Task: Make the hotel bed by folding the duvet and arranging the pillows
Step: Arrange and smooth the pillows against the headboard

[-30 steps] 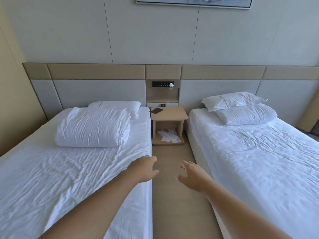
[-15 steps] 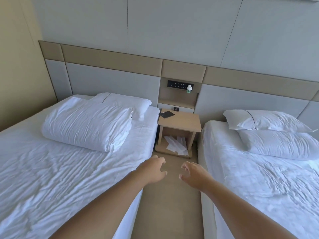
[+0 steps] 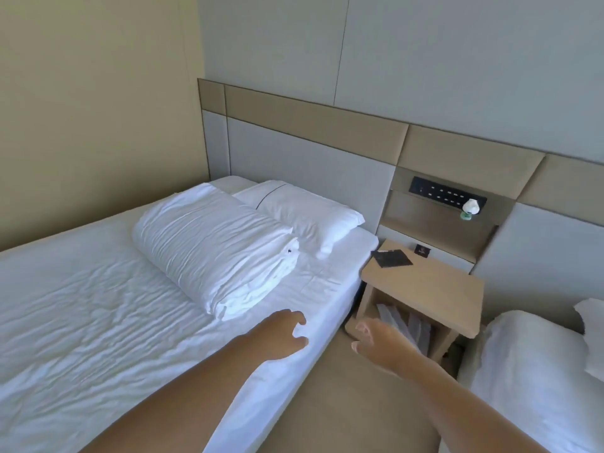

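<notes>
A folded white duvet (image 3: 212, 250) lies as a thick bundle near the head of the left bed (image 3: 81, 322), on a wrinkled white sheet. Behind it a white pillow (image 3: 307, 217) rests against the headboard. My left hand (image 3: 281, 335) hovers over the bed's right edge, just in front of the duvet, fingers loosely spread and holding nothing. My right hand (image 3: 376, 341) is stretched out over the aisle floor, fingers relaxed and empty, a little blurred.
A wooden nightstand (image 3: 425, 289) stands between the beds with a dark card (image 3: 392, 258) on top and papers in its lower shelf. A switch panel (image 3: 447, 194) sits in the headboard. The second bed (image 3: 529, 371) shows at the right edge. A beige wall borders the left bed.
The view has swung left and closer to the left bed. Both hands have moved forward toward the duvet; the left hand is now over the mattress edge.
</notes>
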Action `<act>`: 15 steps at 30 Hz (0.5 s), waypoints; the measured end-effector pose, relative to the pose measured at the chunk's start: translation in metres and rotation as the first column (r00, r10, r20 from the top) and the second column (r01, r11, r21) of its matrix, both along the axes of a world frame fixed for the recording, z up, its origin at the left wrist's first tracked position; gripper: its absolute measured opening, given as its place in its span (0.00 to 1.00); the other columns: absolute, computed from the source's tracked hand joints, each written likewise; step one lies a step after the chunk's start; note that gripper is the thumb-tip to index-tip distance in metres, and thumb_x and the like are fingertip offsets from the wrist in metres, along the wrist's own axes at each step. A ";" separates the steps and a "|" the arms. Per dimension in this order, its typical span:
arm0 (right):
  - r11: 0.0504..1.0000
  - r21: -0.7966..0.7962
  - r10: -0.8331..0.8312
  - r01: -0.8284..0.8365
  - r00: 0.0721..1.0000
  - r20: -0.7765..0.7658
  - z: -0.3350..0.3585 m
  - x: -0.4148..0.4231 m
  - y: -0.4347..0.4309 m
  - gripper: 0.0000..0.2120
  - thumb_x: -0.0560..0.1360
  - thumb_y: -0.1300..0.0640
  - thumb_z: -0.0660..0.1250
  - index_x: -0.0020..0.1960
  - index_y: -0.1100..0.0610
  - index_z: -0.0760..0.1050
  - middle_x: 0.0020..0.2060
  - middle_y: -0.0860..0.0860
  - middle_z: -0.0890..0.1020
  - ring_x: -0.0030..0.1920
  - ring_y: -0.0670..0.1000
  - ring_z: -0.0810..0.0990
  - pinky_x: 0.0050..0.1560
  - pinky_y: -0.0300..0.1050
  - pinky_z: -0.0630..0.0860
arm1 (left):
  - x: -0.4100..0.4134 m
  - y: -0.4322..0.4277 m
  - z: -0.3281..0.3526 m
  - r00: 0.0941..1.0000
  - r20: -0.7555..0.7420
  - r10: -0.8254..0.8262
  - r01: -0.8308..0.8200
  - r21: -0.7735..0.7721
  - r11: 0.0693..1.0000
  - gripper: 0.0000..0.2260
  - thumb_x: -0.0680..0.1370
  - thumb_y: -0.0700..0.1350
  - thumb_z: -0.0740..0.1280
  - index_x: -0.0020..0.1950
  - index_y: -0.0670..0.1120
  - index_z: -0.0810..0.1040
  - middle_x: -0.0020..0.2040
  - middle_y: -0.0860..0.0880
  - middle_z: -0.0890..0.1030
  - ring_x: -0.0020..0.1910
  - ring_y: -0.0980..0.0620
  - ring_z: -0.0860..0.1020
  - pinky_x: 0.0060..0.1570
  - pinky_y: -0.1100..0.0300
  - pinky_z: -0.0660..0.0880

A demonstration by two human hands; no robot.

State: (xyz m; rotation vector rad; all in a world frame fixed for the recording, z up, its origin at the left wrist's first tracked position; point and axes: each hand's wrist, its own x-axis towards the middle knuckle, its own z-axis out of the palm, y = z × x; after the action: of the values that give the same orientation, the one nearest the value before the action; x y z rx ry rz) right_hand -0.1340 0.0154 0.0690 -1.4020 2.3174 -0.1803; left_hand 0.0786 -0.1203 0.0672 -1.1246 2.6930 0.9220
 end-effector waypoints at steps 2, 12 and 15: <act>0.997 0.012 0.073 -0.073 0.997 0.019 0.000 -0.030 -0.042 0.22 0.77 0.44 0.62 0.68 0.51 0.70 0.62 0.50 0.76 0.59 0.48 0.76 0.58 0.42 0.73 | -0.017 -0.027 0.005 0.998 0.006 0.065 -0.064 -0.029 0.997 0.21 0.80 0.54 0.65 0.72 0.51 0.70 0.67 0.51 0.73 0.63 0.51 0.75 0.61 0.59 0.71; 0.886 -0.013 0.464 -0.464 0.886 0.007 -0.032 -0.092 -0.298 0.23 0.79 0.43 0.62 0.70 0.51 0.68 0.64 0.50 0.75 0.66 0.50 0.73 0.63 0.46 0.71 | -0.070 -0.205 -0.047 0.917 0.004 0.399 -0.396 -0.117 0.911 0.22 0.81 0.55 0.64 0.74 0.50 0.68 0.70 0.50 0.71 0.70 0.50 0.70 0.65 0.58 0.67; 0.861 -0.001 0.508 -0.508 0.861 0.013 -0.039 -0.113 -0.368 0.23 0.80 0.43 0.62 0.71 0.52 0.67 0.66 0.50 0.74 0.68 0.50 0.72 0.65 0.44 0.68 | -0.093 -0.265 -0.063 0.883 0.021 0.468 -0.465 -0.096 0.880 0.25 0.80 0.57 0.63 0.75 0.50 0.66 0.71 0.49 0.70 0.70 0.47 0.70 0.68 0.53 0.67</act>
State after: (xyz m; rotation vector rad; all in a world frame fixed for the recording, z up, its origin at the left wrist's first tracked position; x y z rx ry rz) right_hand -0.2470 -0.3530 0.0305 -1.9455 1.8475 -0.0249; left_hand -0.0148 -0.3853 0.0042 -1.8445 2.4865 0.8156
